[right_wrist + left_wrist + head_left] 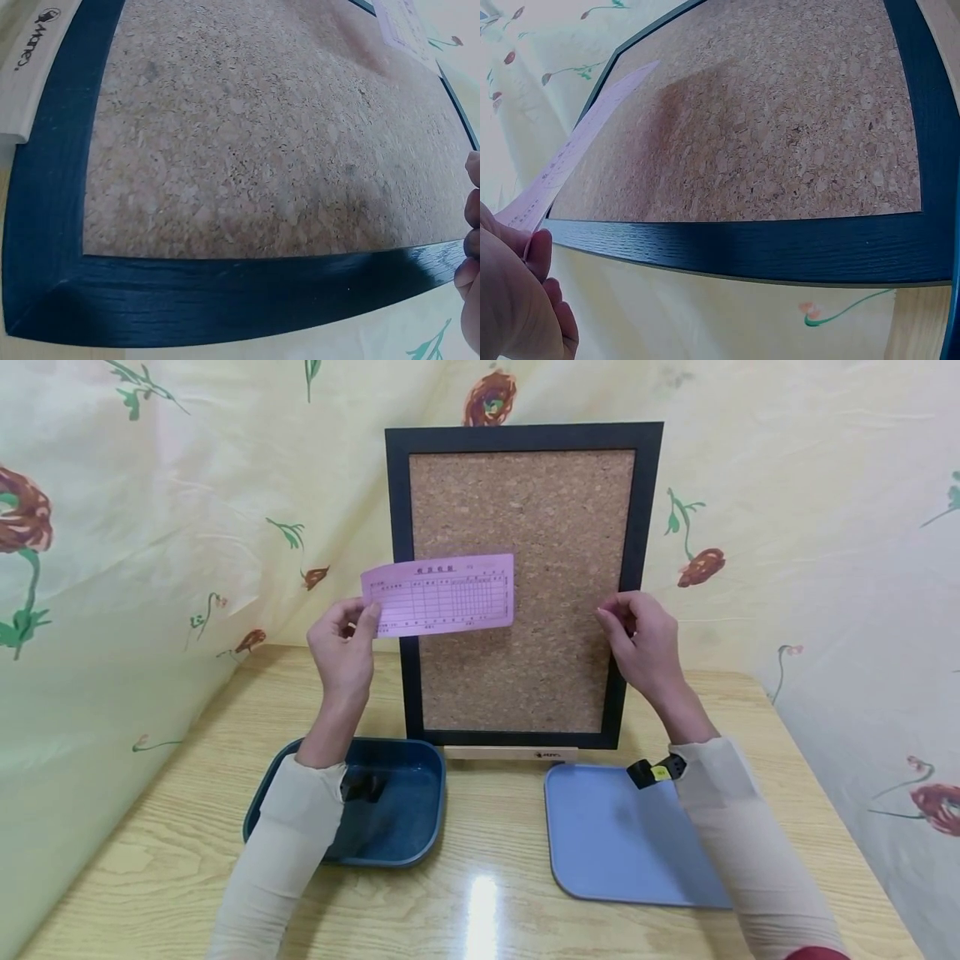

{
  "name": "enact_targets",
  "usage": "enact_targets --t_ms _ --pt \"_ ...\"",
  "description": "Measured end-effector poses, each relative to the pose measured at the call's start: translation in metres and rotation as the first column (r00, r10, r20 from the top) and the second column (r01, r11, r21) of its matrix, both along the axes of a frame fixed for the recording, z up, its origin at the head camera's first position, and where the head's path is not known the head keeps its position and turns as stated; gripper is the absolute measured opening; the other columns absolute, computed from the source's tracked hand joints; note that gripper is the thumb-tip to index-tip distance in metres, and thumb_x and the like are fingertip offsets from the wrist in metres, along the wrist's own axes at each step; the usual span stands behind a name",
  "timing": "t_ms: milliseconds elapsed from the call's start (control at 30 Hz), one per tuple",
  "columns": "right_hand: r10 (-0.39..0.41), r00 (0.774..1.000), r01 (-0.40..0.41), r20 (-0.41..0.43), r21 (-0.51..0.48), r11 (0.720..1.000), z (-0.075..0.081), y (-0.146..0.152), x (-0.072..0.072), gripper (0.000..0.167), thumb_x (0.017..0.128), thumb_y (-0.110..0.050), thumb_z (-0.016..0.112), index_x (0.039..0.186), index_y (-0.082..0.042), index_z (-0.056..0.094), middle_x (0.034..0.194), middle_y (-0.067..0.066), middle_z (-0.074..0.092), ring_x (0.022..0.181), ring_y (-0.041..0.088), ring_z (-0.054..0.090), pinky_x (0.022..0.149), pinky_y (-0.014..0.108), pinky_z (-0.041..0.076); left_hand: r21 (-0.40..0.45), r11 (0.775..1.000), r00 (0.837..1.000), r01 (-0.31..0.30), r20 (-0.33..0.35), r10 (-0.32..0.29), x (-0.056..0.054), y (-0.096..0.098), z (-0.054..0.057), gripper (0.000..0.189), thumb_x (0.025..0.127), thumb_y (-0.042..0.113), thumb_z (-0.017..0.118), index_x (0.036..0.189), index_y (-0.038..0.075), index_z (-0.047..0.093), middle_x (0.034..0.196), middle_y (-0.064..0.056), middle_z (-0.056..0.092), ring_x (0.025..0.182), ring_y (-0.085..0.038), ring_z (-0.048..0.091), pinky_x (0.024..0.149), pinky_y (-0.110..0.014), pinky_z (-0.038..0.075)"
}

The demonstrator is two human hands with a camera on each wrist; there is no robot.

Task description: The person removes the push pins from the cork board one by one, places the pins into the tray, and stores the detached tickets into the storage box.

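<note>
A pink printed form slip [442, 597] is pinched at its left end by my left hand [345, 643], thumb in front. It is held in front of the left part of a cork board [525, 527] with a black frame [399, 527]. In the left wrist view the slip [574, 154] stands off the cork, casting a shadow on it. My right hand [645, 639] is at the board's right frame edge, fingers curled and thumb against the index finger. Nothing can be made out between those fingertips. In the right wrist view only part of this hand [471, 247] shows.
The board stands upright on a pale wooden base [510, 753] on the wood-grain table [495, 827]. A dark blue tray [405, 852] with a dark object in it lies below my left arm. A light blue tray [615, 843] lies under my right forearm. Floral cloth [810, 527] hangs behind.
</note>
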State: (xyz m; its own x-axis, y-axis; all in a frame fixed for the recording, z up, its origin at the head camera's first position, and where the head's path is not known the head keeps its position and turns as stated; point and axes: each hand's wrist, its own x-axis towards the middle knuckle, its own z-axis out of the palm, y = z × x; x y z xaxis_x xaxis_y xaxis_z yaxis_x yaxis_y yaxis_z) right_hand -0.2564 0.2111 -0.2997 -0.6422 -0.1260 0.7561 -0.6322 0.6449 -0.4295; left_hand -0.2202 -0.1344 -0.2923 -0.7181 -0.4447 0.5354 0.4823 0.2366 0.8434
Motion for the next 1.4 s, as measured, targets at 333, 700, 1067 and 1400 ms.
enact_targets --t_ms 333,700,1067,1400 --pt "0.007 1.000 -0.007 -0.025 0.021 1.000 -0.007 0.007 0.004 0.013 0.094 -0.004 0.066 0.099 0.008 0.064 0.088 0.023 0.063 0.075 -0.001 0.041 0.069 0.013 0.033 0.011 1.000 1.000 0.008 0.030 -0.008 0.005 -0.007 -0.005 0.022 0.096 0.012 0.067 0.107 -0.005 0.073 0.077 0.017 0.063 0.074 -0.009 0.052 0.068 -0.021 0.033" --pt "0.011 0.999 -0.010 -0.031 0.047 0.999 -0.014 0.013 0.010 0.011 0.093 0.000 0.066 0.099 0.009 0.063 0.085 0.022 0.061 0.077 0.010 0.040 0.071 0.018 0.030 0.051 0.999 0.998 0.013 0.060 -0.016 0.013 -0.015 -0.006 0.021 0.096 0.012 0.067 0.107 -0.004 0.073 0.078 0.018 0.064 0.072 -0.010 0.052 0.064 -0.020 0.034" --pt "0.014 1.000 -0.013 -0.008 0.115 0.993 -0.021 0.022 0.018 0.010 0.090 0.001 0.069 0.097 0.006 0.064 0.081 0.020 0.060 0.075 0.015 0.041 0.069 0.021 0.031 0.060 0.998 0.998 0.021 0.057 -0.025 0.018 -0.025 -0.011 0.022 0.094 0.009 0.068 0.105 -0.009 0.071 0.076 0.020 0.066 0.070 -0.006 0.055 0.062 -0.019 0.035" --pt "0.003 1.000 -0.004 0.010 0.146 0.989 -0.030 0.030 0.029 0.011 0.088 0.003 0.071 0.096 0.005 0.065 0.079 0.017 0.062 0.076 0.011 0.041 0.069 0.017 0.032 0.073 0.997 0.997 0.027 0.063 -0.032 0.022 -0.030 -0.015 0.022 0.095 0.007 0.066 0.106 -0.011 0.071 0.074 0.021 0.067 0.067 -0.005 0.055 0.061 -0.018 0.037"
